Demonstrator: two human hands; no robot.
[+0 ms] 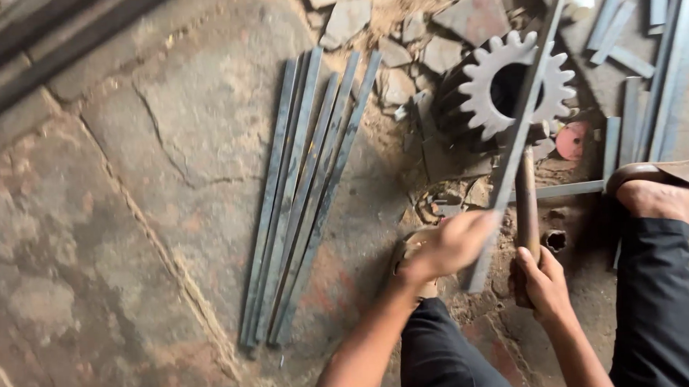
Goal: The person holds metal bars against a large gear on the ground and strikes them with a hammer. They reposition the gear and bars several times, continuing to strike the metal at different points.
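Note:
My left hand grips a long flat steel strip near its lower end; the strip slants up to the right across a large toothed gear that lies on the ground. Just to the right, my right hand is closed around the wooden handle of a hammer, whose head is hidden behind the strip near the gear. Several similar steel strips lie side by side on the stone floor to the left of my hands.
More steel strips lie at the upper right. Broken stones are scattered behind the gear. My knees in dark trousers and a sandalled foot are at the right. A short metal bar lies near the foot.

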